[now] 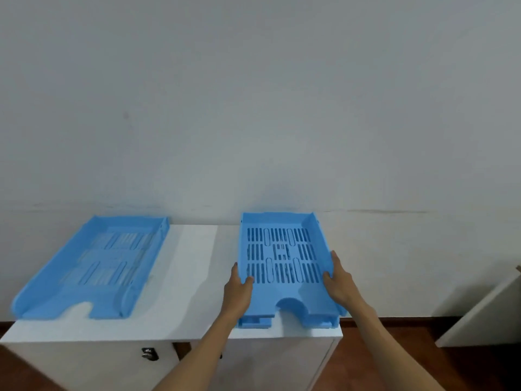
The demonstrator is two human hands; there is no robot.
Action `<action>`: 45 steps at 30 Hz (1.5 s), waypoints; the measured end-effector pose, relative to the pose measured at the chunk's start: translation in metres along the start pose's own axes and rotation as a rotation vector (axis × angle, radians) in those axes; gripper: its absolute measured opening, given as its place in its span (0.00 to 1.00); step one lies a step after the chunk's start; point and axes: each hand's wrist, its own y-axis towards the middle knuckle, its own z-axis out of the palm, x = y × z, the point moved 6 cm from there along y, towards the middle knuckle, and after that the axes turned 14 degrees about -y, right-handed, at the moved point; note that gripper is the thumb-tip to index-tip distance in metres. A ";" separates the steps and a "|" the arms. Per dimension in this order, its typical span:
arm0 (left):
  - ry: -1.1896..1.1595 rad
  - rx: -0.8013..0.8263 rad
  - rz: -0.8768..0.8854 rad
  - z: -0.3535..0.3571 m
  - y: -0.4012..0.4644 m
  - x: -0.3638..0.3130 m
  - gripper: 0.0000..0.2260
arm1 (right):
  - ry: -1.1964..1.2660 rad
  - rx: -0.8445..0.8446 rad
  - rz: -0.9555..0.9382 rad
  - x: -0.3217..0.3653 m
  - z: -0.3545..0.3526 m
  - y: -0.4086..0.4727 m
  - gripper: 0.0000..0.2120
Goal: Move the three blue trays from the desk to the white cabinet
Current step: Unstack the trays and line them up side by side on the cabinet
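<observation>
The blue letter tray, gripped at both sides by the hands, should be lowered flat onto the white cabinet

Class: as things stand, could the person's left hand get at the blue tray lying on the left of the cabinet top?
Probably yes: bare cabinet top separates left hand from left tray, though it grips right tray.

Both arms bare, stretched forward from bottom edge, converging slightly. Left hand clamps left wall of blue tray, thumb inside, fingers outside. Right hand clamps right wall same way, thumb inside, wrist straight.
</observation>
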 end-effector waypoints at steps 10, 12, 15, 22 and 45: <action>0.084 -0.110 0.045 0.000 0.000 -0.001 0.15 | 0.112 -0.102 0.040 -0.005 0.001 0.004 0.14; 0.075 -0.119 0.055 -0.004 0.002 -0.004 0.16 | 0.117 -0.113 0.034 0.000 -0.002 0.006 0.14; 0.064 -0.138 0.092 -0.014 0.007 -0.016 0.16 | 0.122 -0.148 0.020 0.014 -0.009 0.012 0.17; 0.057 -0.190 0.220 -0.070 0.026 -0.065 0.17 | 0.174 -0.260 -0.019 0.081 -0.017 0.024 0.21; 0.245 -0.360 0.122 -0.251 0.059 0.020 0.20 | 0.219 -0.150 0.107 0.167 0.167 -0.008 0.24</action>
